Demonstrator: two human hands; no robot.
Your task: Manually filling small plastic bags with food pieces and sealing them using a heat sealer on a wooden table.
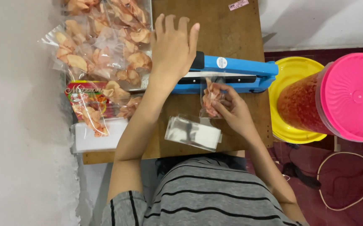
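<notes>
Left hand: flat, fingers together and extended, palm pressed down on the handle end of the blue sealer. It grips nothing.

Right hand: fingers curled, pinching a small clear bag by its side. The bag's open top sits in the sealer's jaw; the rest hangs toward the person over the wooden table.

Bag contents: a few pale orange chips, filling the lower part.

Sealer: lies crosswise on the table, arm lowered onto the bag top.

Other containers:
- Stack of empty clear bags, flat on the table just beside the right hand, nearer the person.
- Pile of filled chip bags, at the left side of the table, beside the left forearm. Contents match the held bag.
- White tray, at the table's near left corner, below the pile.
- Jar with pink lid, lying on its side to the right of the table, holding red-orange contents. It rests over a yellow basin.
</notes>
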